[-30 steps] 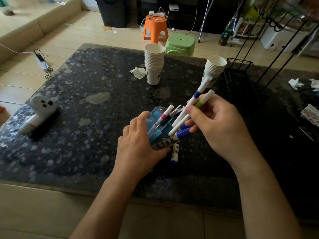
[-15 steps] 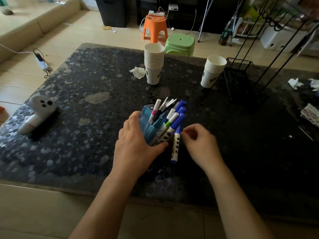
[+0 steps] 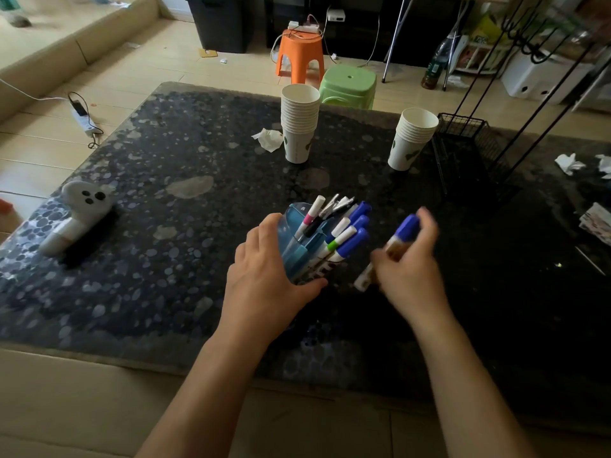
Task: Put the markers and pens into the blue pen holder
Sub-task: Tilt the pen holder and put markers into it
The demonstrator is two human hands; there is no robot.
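Observation:
The blue pen holder [image 3: 299, 241] stands tilted on the dark speckled table [image 3: 165, 226], and my left hand [image 3: 264, 276] wraps around its near side. Several markers and pens [image 3: 344, 233] stick out of it, with pink, green and blue caps. My right hand [image 3: 410, 269], blurred by motion, holds a white marker with a blue cap [image 3: 401, 234] just right of the holder and a little above the table.
Two stacks of paper cups [image 3: 299, 123] [image 3: 411, 140] stand further back, with a crumpled tissue [image 3: 267, 138] between the left stack and me. A black wire rack [image 3: 469, 150] is at the right. A white ghost-shaped object [image 3: 77, 213] lies at the left.
My right hand dropped its bundle of markers into the holder, reached down to the marker lying beside the holder, and has now lifted it off the table.

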